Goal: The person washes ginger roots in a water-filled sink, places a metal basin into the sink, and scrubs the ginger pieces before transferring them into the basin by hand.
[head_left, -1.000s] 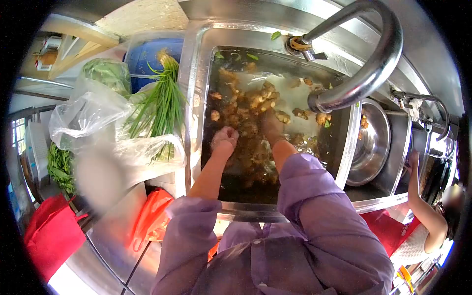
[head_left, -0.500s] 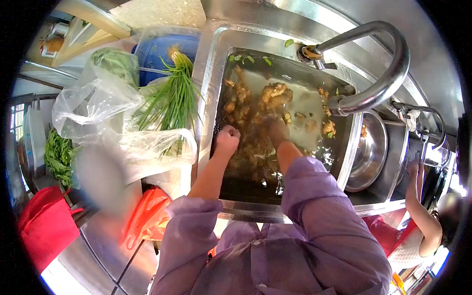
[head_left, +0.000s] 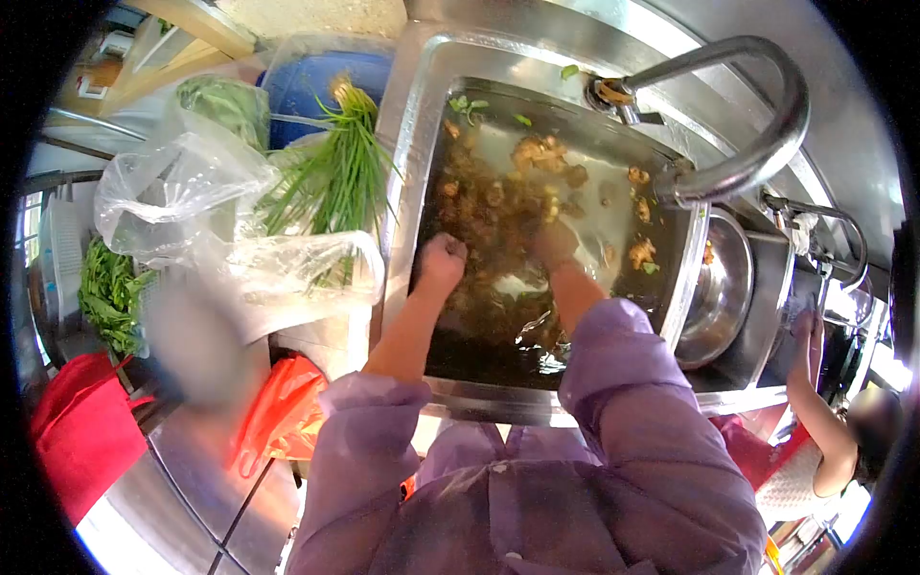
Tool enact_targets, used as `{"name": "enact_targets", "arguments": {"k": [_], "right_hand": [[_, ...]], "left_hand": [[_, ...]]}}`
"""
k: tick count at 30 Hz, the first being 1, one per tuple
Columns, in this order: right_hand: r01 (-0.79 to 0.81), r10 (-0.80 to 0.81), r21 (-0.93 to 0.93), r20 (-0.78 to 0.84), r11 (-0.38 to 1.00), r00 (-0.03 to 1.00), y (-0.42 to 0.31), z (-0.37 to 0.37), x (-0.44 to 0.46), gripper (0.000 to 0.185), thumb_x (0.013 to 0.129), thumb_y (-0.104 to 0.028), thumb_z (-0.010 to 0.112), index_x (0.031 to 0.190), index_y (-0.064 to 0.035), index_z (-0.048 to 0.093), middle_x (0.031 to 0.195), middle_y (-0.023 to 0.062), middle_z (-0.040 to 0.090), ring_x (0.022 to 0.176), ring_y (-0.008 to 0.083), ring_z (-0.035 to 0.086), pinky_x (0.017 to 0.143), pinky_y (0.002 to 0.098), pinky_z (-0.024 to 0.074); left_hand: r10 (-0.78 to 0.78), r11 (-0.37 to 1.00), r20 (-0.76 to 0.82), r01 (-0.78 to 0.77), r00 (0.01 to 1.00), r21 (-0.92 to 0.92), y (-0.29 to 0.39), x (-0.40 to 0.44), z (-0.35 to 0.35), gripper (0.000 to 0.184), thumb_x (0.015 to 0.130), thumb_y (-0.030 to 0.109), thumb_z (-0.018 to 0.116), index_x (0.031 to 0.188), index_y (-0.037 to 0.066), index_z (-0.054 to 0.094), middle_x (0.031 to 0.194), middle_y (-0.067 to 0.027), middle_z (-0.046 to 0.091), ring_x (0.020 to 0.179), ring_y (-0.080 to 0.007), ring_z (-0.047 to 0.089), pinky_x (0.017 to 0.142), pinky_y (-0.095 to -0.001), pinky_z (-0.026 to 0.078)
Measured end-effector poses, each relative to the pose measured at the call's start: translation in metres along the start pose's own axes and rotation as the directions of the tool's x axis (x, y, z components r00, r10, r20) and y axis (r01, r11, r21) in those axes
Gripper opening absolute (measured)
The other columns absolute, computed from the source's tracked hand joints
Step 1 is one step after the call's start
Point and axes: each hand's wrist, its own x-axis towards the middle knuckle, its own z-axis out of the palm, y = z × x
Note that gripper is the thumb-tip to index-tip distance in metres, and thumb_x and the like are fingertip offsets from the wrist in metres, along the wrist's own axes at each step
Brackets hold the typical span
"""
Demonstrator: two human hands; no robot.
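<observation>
Murky water fills a steel sink (head_left: 402,182), with knobbly brown pieces that look like ginger (head_left: 540,153) lying in it. At the water's left side is my left hand (head_left: 443,259), its fingers curled closed; whatever they may hold is hidden. My right hand (head_left: 556,245) is dipped in the water among the brown pieces near the middle, and its fingers are lost in the murk. More ginger-like pieces (head_left: 642,253) sit along the sink's right side. Green leaf bits (head_left: 467,105) float at the far left corner.
A curved faucet (head_left: 767,144) reaches over the sink's right edge. Beyond stands a steel bowl (head_left: 733,297). Green stalks (head_left: 335,172) and a clear plastic bag (head_left: 163,196) lie on the left. Another person's arm (head_left: 815,407) shows at far right.
Both hands stay in the sink; my right hand has shifted slightly right. The brown pieces and floating leaves have drifted, and the view has tilted a little.
</observation>
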Motion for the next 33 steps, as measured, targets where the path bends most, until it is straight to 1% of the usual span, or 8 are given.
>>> {"name": "enact_targets", "arguments": {"k": [7,10,13,19,26,28,31,33], "right_hand": [[-0.387,0.386,-0.008,-0.061,0.922,0.92,0.047,-0.053,-0.007,0.032,0.077,-0.035,0.047,0.094,-0.0106,0.06,0.088,0.0133,0.059,0.091,0.0233,0.056,0.07,0.033,0.0461],[-0.304,0.482,0.87,0.089,0.389,0.872,0.075,-0.013,0.067,0.038,0.08,-0.035,0.044,0.11,-0.0127,0.051,0.105,0.0157,0.053,0.103,0.0252,0.049,0.075,0.037,0.0447],[-0.161,0.244,0.394,-0.168,0.905,0.955,0.063,-0.004,0.154,0.065,0.072,-0.048,0.053,0.125,-0.0184,0.031,0.122,0.0145,0.039,0.11,0.028,0.041,0.082,0.0348,0.0411],[0.485,-0.483,0.501,-0.144,0.717,0.864,-0.026,-0.052,0.049,0.066,0.07,-0.053,0.054,0.121,-0.013,0.042,0.13,0.0112,0.031,0.118,0.0284,0.031,0.096,0.0366,0.0274],[-0.327,-0.265,0.853,0.452,0.406,0.852,-0.06,-0.043,-0.039,0.073,0.073,-0.053,0.05,0.128,-0.0102,0.027,0.13,0.0161,0.03,0.12,0.0295,0.028,0.094,0.0366,0.029],[-0.219,-0.232,0.857,0.358,0.467,0.905,-0.071,-0.059,-0.081,0.071,0.075,-0.052,0.048,0.129,-0.0104,0.027,0.128,0.0173,0.032,0.119,0.03,0.03,0.093,0.0369,0.0299],[-0.086,-0.19,0.833,0.224,0.546,0.956,-0.07,-0.062,-0.087,0.065,0.076,-0.05,0.045,0.125,-0.0096,0.031,0.123,0.0186,0.038,0.115,0.0311,0.035,0.091,0.0384,0.0313],[-0.032,-0.172,0.811,0.163,0.585,0.972,-0.071,-0.046,-0.079,0.057,0.077,-0.048,0.042,0.117,-0.0074,0.042,0.115,0.0189,0.046,0.11,0.0322,0.041,0.09,0.0408,0.0321]], "left_hand": [[-0.152,0.982,-0.125,0.164,0.98,0.092,0.036,0.009,0.0,0.037,0.075,0.025,0.054,0.099,-0.002,0.047,0.084,-0.0235,0.056,0.079,-0.0359,0.054,0.066,-0.0374,0.044],[-0.389,0.921,-0.263,0.379,0.883,-0.088,0.053,0.026,0.008,0.049,0.078,0.027,0.049,0.116,-0.001,0.036,0.093,-0.025,0.054,0.086,-0.0364,0.053,0.073,-0.0387,0.043],[-0.659,0.735,-0.13,0.596,0.741,-0.324,0.045,0.061,0.023,0.057,0.08,0.033,0.045,0.124,0.0,0.029,0.103,-0.0222,0.051,0.094,-0.0355,0.05,0.078,-0.042,0.041],[-0.54,0.387,0.421,0.66,0.728,-0.644,-0.022,0.076,0.043,0.066,0.077,0.05,0.04,0.124,0.003,0.032,0.115,-0.0148,0.044,0.104,-0.0335,0.042,0.078,-0.0455,0.04],[-0.694,0.189,0.586,0.892,0.417,-0.411,0.022,0.036,0.017,0.076,0.073,0.062,0.038,0.122,0.005,0.036,0.114,-0.0095,0.046,0.104,-0.0295,0.043,0.075,-0.0426,0.041],[-0.43,0.141,0.721,0.829,0.543,-0.541,-0.026,0.034,0.044,0.07,0.073,0.061,0.038,0.117,0.007,0.04,0.111,-0.0092,0.047,0.101,-0.0283,0.044,0.074,-0.0413,0.042],[-0.591,0.153,0.303,0.472,0.748,-0.868,0.041,-0.002,0.04,0.046,0.078,0.05,0.038,0.101,0.011,0.049,0.098,-0.0089,0.052,0.09,-0.0254,0.049,0.069,-0.0409,0.042],[-0.385,-0.042,0.676,0.72,0.628,-0.692,0.029,-0.003,0.033,0.037,0.079,0.043,0.046,0.103,0.014,0.05,0.102,-0.0059,0.053,0.089,-0.024,0.05,0.071,-0.0401,0.042]]}}
